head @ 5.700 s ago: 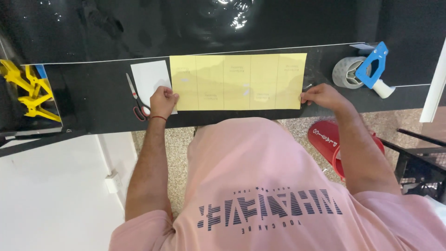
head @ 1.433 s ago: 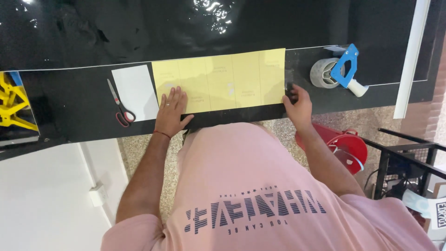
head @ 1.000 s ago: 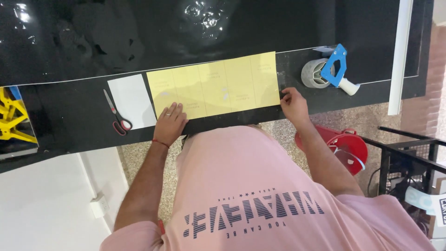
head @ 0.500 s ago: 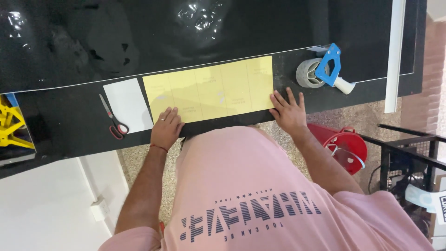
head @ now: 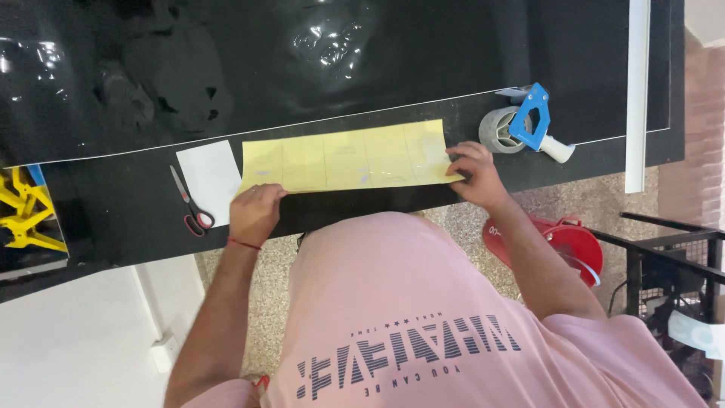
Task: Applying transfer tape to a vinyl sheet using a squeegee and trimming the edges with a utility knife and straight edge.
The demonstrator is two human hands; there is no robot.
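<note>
A long yellow sheet (head: 347, 159) with fold lines lies across the black table (head: 113, 227). My left hand (head: 257, 215), a red thread at its wrist, curls its fingers on the sheet's near left corner. At the sheet's right end, my right hand (head: 472, 174) grips the near corner. Both arms reach forward from my pink shirt (head: 408, 317).
A white paper (head: 208, 177) and red-handled scissors (head: 189, 204) lie left of the sheet. A tape dispenser with a blue handle (head: 521, 128) stands at its right. Yellow clamps (head: 23, 219) sit at far left. A red object (head: 566, 242) and a black wire rack (head: 664, 264) are on the floor at right.
Both hands went from lying flat along the sheet's near edge to gripping its near corners. The sheet now looks narrower from front to back.
</note>
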